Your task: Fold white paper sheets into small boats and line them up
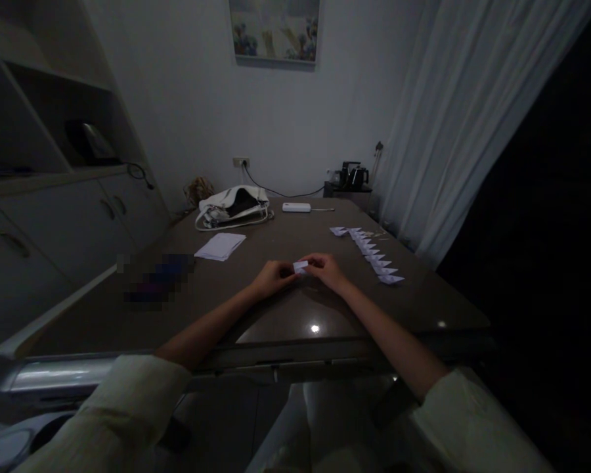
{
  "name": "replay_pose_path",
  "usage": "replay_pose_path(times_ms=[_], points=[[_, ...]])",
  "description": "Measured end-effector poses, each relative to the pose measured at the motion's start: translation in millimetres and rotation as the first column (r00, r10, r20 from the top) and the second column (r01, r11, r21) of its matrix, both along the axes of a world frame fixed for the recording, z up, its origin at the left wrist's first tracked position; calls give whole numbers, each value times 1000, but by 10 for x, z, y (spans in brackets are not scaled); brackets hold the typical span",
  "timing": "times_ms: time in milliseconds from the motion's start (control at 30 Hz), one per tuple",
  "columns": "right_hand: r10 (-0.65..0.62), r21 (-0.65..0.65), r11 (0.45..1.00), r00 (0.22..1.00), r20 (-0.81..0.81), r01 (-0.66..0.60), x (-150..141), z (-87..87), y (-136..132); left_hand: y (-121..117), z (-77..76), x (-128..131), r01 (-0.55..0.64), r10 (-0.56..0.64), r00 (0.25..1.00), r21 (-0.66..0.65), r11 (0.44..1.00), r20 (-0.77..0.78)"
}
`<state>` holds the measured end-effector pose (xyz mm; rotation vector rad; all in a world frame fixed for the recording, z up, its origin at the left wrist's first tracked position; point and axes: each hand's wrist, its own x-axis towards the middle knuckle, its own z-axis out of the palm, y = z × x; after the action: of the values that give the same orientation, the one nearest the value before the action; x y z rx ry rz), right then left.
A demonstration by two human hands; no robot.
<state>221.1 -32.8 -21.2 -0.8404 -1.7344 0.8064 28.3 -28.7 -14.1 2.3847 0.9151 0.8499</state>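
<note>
Between my two hands is a small folded piece of white paper (300,267), low over the middle of the table. My left hand (274,278) pinches its left edge. From the right, my right hand (327,270) grips the other edge, with the fingers partly covering it. To the right stands a row of folded paper boats (374,257), evenly spaced and running away from me. A stack of white paper sheets (220,246) lies to the left, beyond my left hand.
On the brown table (276,315), a white handbag (236,205) lies at the back left. A white power bank (296,207) with a short cable sits at the back. A blurred dark item (160,278) is on the left. Curtains (438,118) hang at the right.
</note>
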Motion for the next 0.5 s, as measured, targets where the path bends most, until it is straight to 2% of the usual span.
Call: replay_pose_path(times_ms=[333,500], points=[[-20,59,998,999,32,18,3,-31,26,-29,26,20,-18,19,999,40,999,-30],[-11,68,998,998,58,7,0,27,-24,3,34,-4,-102,103,995,79,992,-1]])
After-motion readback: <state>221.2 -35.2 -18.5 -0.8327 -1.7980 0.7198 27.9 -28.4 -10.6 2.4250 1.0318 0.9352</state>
